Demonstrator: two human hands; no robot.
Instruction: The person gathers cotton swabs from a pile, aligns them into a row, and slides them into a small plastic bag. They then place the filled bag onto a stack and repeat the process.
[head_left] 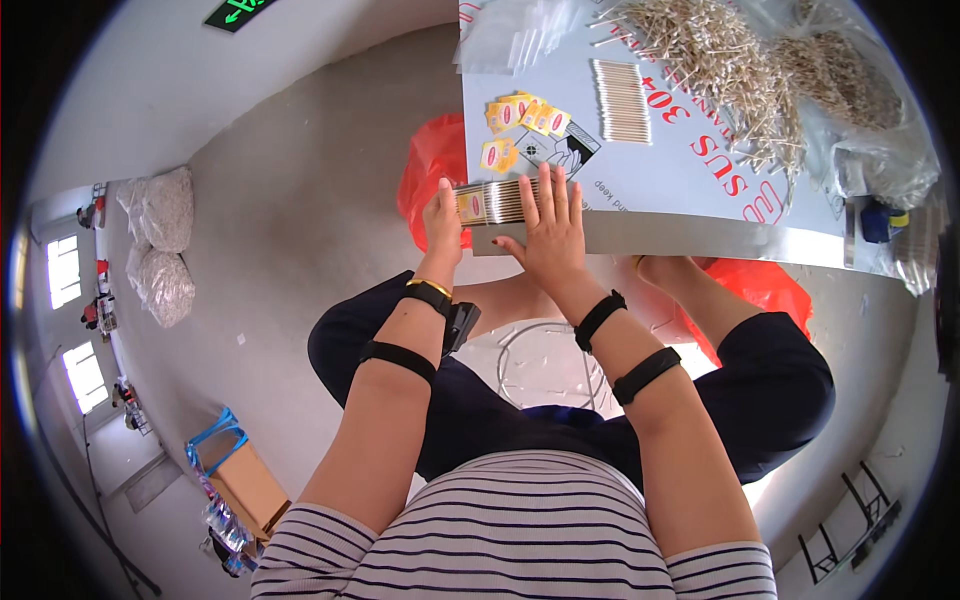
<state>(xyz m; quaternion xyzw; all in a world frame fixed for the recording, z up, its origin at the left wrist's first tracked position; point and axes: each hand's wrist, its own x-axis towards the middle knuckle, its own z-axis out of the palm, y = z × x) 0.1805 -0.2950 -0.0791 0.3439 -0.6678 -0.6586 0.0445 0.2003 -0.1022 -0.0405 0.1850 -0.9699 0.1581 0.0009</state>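
At the near left edge of the table lies a clear plastic bag of cotton swabs with a yellow card showing inside. My left hand grips its left end, thumb up, the other fingers mostly hidden. Flat on the right end of the swabs rests my right hand, fingers stretched out and apart. Just beyond it are several small yellow cards and a loose one. Farther off, a neat row of cotton swabs lies beside a big loose heap of cotton swabs.
Flat clear plastic bags lie at the table's far left. A large plastic bag of swabs stands far right, near a dark blue object. Red bags hang by the table. Cardboard box and stuffed sacks stand left.
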